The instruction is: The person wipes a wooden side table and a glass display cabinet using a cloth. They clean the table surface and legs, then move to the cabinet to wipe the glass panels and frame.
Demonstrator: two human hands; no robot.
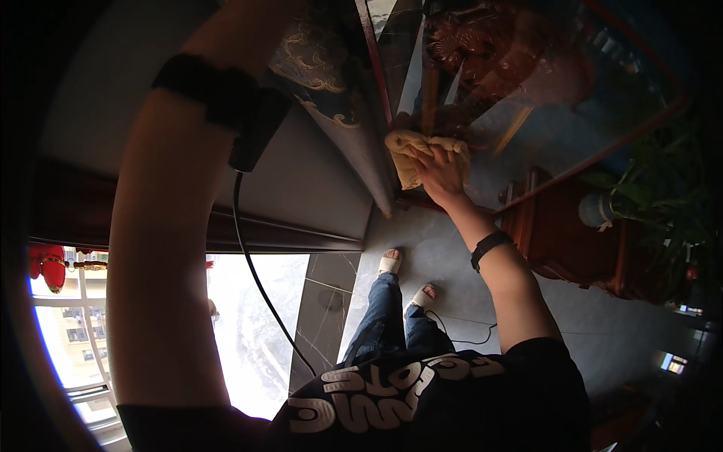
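My right hand (pixel 443 175) presses a folded yellowish cloth (pixel 408 169) against the lower part of a glass or mirror panel (pixel 542 135) with a thin reddish edge. Its fingers lie spread over the cloth, and a black band circles the wrist. Across the panel show a carved dark-red wooden piece and slanting light shapes; some look like reflections. My left arm reaches up past the picture's top rim, so the left hand is out of view. A black device with a cable is strapped on that arm. Beside the panel hangs a grey curtain (pixel 361 164) with gold embroidery.
Dark-red wooden furniture (pixel 525 231) stands at right, with a leafy plant (pixel 638 192) in a pale vase (pixel 596 210). A bright window (pixel 68 327) with a red hanging ornament (pixel 51 268) is at left. A thin black cable (pixel 474 342) lies on the grey floor by my feet.
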